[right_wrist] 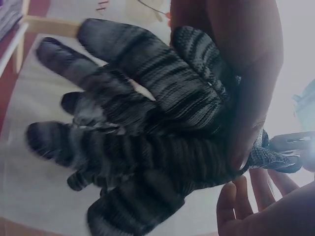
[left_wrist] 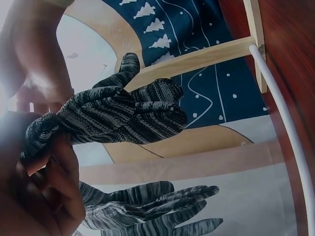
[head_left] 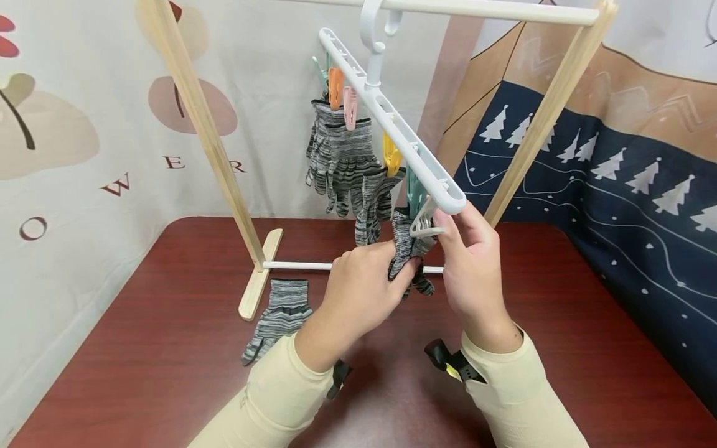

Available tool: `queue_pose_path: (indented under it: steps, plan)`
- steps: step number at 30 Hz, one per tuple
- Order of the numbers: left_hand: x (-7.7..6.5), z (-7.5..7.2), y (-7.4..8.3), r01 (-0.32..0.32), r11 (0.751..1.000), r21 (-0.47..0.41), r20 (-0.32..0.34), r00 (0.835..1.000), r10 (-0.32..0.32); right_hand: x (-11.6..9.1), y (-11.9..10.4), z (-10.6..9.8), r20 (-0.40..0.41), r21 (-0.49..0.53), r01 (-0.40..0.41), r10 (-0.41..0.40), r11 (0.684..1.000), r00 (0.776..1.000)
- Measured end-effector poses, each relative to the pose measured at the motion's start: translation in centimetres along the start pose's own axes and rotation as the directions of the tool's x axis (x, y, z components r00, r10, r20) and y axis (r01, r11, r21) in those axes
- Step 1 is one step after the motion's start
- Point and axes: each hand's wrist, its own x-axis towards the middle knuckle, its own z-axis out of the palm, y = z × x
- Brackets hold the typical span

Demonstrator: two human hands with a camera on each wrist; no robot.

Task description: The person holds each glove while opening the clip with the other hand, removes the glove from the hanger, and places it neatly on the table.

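Gloves (head_left: 354,146) here are streaked black and grey. Pegs (head_left: 335,88) run orange, pink, yellow, green, white. The bench (head_left: 571,311) is reddish-brown.

Striped grey-black knit glove (left_wrist: 123,118) against a white clip (head_left: 428,233)

Cream-sleeved forearms (head_left: 274,398) converge below the grip as a person's left hand (head_left: 358,280) pinches, back of the hand uppermost, while the right hand (head_left: 475,267), just beside it and slightly higher, pinches between thumb and fingers.
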Motion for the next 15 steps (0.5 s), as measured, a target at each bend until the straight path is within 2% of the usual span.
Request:
queue_pose_path:
  steps: [2, 7, 15]
  plan:
    - [0.0, 0.0, -0.1, 0.009, 1.0, 0.004, -0.004, 1.0, -0.009, 0.4, -0.1, 0.5, -0.001, 0.065, -0.004, 0.004, 0.998, 1.0]
    - [0.0, 0.1, -0.2, 0.033, 0.999, 0.015, 0.003, 0.999, -0.033, 1.1, -0.3, 1.3, 0.053, 0.22, -0.029, 0.018, 0.975, 0.998]
    - [0.1, 0.2, 0.0, 0.015, 0.999, 0.029, 0.0, 1.0, -0.015, 1.5, -0.4, 1.1, 0.113, 0.304, -0.085, 0.052, 0.949, 0.992]
